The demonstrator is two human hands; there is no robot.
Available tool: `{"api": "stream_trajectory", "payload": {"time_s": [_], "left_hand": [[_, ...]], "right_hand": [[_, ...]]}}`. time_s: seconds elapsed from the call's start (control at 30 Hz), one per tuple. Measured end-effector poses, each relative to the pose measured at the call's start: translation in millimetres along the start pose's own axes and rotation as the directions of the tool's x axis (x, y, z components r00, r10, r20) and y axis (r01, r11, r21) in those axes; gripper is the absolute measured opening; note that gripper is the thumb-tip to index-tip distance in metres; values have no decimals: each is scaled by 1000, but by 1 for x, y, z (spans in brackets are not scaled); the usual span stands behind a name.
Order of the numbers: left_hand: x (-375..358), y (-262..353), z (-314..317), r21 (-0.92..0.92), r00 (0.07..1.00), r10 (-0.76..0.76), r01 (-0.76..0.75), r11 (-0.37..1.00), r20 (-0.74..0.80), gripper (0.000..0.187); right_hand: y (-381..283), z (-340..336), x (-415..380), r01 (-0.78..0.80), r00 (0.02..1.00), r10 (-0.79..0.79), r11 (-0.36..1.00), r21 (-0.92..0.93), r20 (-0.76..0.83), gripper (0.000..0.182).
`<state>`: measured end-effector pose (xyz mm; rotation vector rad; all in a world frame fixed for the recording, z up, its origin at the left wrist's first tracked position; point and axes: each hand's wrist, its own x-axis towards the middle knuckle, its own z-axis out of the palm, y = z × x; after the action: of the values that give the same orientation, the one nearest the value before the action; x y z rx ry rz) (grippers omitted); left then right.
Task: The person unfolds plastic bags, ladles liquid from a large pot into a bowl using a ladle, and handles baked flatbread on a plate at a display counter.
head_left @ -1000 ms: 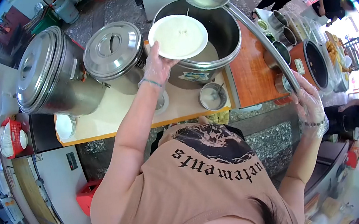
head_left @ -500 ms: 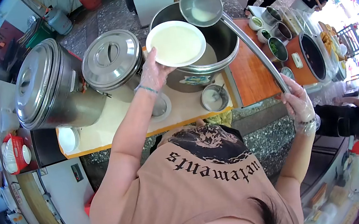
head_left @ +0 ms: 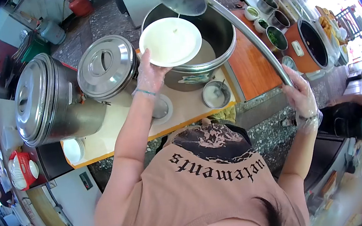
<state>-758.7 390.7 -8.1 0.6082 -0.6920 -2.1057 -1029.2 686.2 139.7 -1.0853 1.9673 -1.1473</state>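
My left hand point(head_left: 151, 75), in a clear glove, grips the near edge of a white bowl point(head_left: 170, 42) of pale liquid. The bowl is over the near left rim of a large steel pot point(head_left: 193, 69) with whitish liquid inside. My right hand point(head_left: 299, 93), gloved too, is closed round the end of a long metal ladle point(head_left: 248, 32). Its scoop is tipped just above the bowl's far edge, and a thin trickle falls from it. A small metal pot point(head_left: 216, 94) with whitish contents stands nearer my body.
Two lidded steel pots point(head_left: 107, 68) point(head_left: 37, 99) stand left. Stacked white dishes point(head_left: 73, 150) sit at the table's left end. On the right are an orange-brown pot point(head_left: 304, 48) and a container of chopped greens point(head_left: 276, 38). A person point(head_left: 348, 115) is at the right; others stand at the top right.
The ladle's scoop has moved left and tipped over, and liquid now trickles from it. The bowl's contents look fuller. The view has shifted slightly.
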Motion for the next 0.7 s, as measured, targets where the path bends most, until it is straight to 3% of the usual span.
{"api": "stream_trajectory", "payload": {"time_s": [0.03, 0.1, 0.23, 0.33, 0.43, 0.47, 0.5, 0.53, 0.57, 0.6, 0.63, 0.67, 0.7], "left_hand": [[0, 0, 0, -6, 1000, 20, -20, 1000, 18, 57], [0, -1, 2, -6, 1000, 23, -23, 1000, 20, 56], [-13, 1, 13, 34, 999, 47, -48, 998, 14, 56], [-17, -9, 19, 117, 997, 68, -70, 991, 25, 60], [-23, -22, 32, 86, 996, 90, -89, 992, -3, 58], [-23, -26, 35, 115, 995, 100, -100, 988, 4, 58], [-22, -32, 39, 143, 994, 112, -113, 983, 13, 58], [-27, -37, 52, 147, 994, 108, -108, 983, 3, 58], [-31, -39, 65, 139, 998, 66, -65, 988, -4, 56], [-32, -44, 73, 117, 998, 64, -60, 991, -25, 55], [-31, -51, 81, 95, 997, 62, -57, 994, -50, 54], [-31, -59, 90, 94, 996, 59, -54, 994, -59, 54], [-30, -66, 100, 82, 995, 71, -65, 994, -74, 54]], "right_hand": [[-3, 3, 4, -94, 995, 95, 989, 113, -4, 54], [-8, 9, 19, -52, 997, 57, 996, 76, -55, 51], [-9, 9, 67, -155, 987, 152, 986, 61, 41, 48], [9, 15, 123, -145, 971, 169, 979, -147, 170, 43], [34, 33, 195, -89, 941, 193, 934, -347, 278, 33], [36, 42, 209, -109, 959, 172, 958, -266, 226, 24], [57, 46, 245, -115, 931, 218, 936, -331, 293, 15], [93, 42, 284, 627, 756, -313, 597, -500, 575, 18], [64, 43, 285, 557, 817, -69, 348, -754, 572, 13], [35, 36, 268, 612, 782, -73, 276, -741, 618, 23], [45, 38, 284, 567, 812, -120, 398, -721, 572, 38], [65, 42, 307, 364, 868, -49, 739, -567, 493, 41], [74, 39, 320, 98, 895, 54, 944, -314, 443, 44]]}}
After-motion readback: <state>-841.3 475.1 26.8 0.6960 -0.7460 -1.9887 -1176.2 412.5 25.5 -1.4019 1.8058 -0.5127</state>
